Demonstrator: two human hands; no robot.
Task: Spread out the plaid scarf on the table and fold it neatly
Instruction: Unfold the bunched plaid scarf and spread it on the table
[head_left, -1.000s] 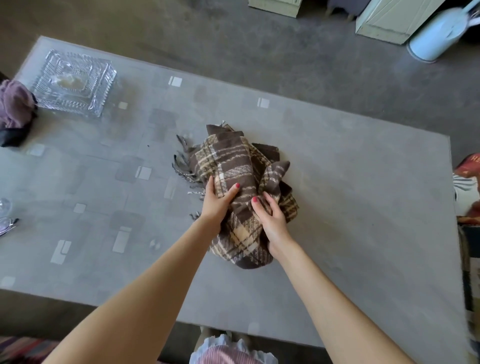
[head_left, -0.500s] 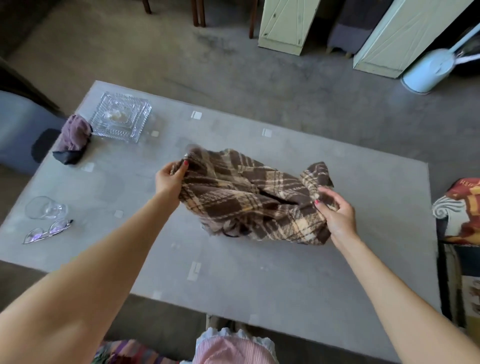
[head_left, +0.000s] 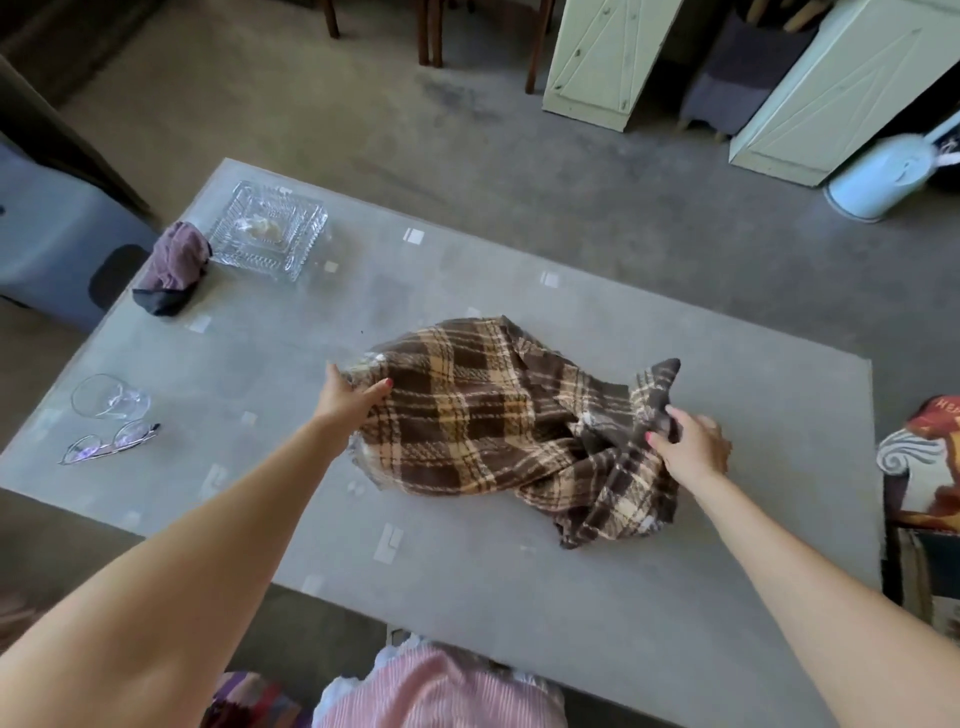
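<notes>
The plaid scarf (head_left: 498, 431) lies mid-frame on the desk (head_left: 571, 597), pulled wider than half a second ago — then a tighter bundle held between closer hands. The left hand (head_left: 345, 397) pinches its left edge; the right hand (head_left: 693, 447) grips the bunched right end. It remains twisted and rumpled, so I judge spreading only begun — folding still ahead.
</notes>
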